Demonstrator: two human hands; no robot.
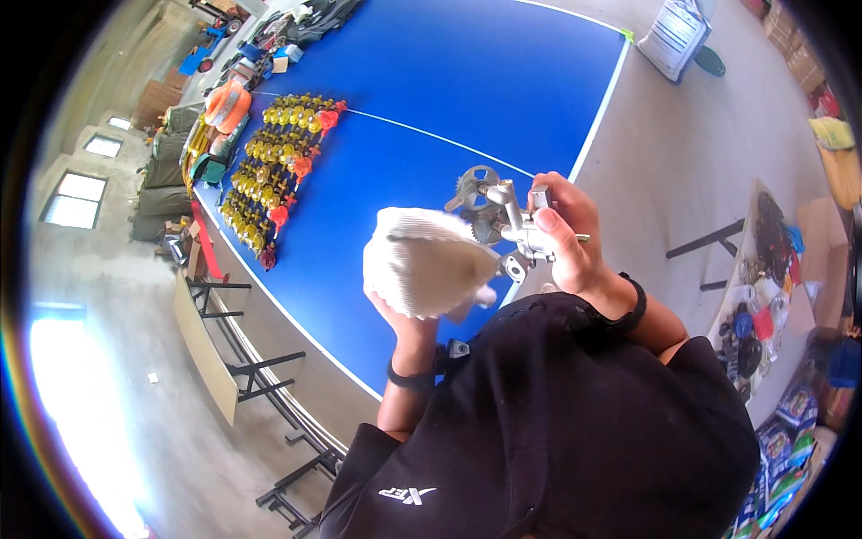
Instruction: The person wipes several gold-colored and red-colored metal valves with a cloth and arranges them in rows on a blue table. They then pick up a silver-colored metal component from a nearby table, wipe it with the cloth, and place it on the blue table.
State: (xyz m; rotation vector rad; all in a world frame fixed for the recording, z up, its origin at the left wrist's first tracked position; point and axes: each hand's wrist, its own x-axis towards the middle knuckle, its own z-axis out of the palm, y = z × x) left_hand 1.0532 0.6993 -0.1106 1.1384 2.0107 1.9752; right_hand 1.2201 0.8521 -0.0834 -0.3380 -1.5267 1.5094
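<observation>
My right hand [567, 235] grips a silver metal pump-like part [501, 218] with a round ring at its top end, held up in front of my chest. My left hand [429, 263] wears a white knitted glove and presses against the left side of that part. Both hands hover above the near edge of a blue table [431, 99] with white lines. On the table's far left lie rows of yellow brass fittings with red caps [274, 166].
Orange and dark tools [229, 103] are piled at the table's far end. A second table [763, 269] at the right carries mixed coloured goods. A white crate [673, 36] stands on the concrete floor. Black folding frames [269, 377] lean at the left.
</observation>
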